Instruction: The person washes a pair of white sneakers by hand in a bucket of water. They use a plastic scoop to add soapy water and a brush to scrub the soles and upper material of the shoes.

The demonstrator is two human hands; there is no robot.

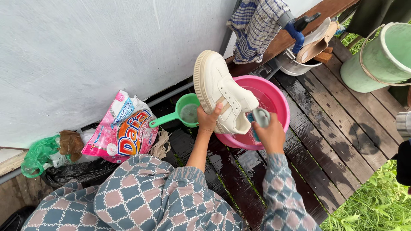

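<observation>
crowding the wet wooden deck [338, 141] are several things: a pink plastic basin [274, 102] holding water, a green plastic scoop [182, 113] with a long handle lying just beside it toward the wall, and a pink printed detergent bag [124, 130] propped against the pale wall [98, 47]. further along lie a crumpled green plastic bag [36, 156], a brown rag [70, 143] and a black bag [75, 171]. a blue-checked cloth [254, 28] hangs by a blue tap [297, 32], under which sits a metal pot [293, 66] with sandals resting on it. a pale green bucket [379, 57] with a wire handle stands at the far edge, well apart from the basin, and grass [376, 201] borders the planks. the person's patterned knees sit low in view and block nothing between hands and basin.

the cream shoe [220, 90] looks smooth, leather-like, with a thick ribbed rubber sole and lace eyelets; it is tilted, toe up, held over the basin's near rim. the planks are dark, damp and grooved.

the left hand [208, 119] grips the shoe's side, thumb pressed on the upper and fingers curled behind it. the right hand [269, 134] is clamped around a small pale blue-green brush [260, 117], its head touching the shoe near the heel opening.
</observation>
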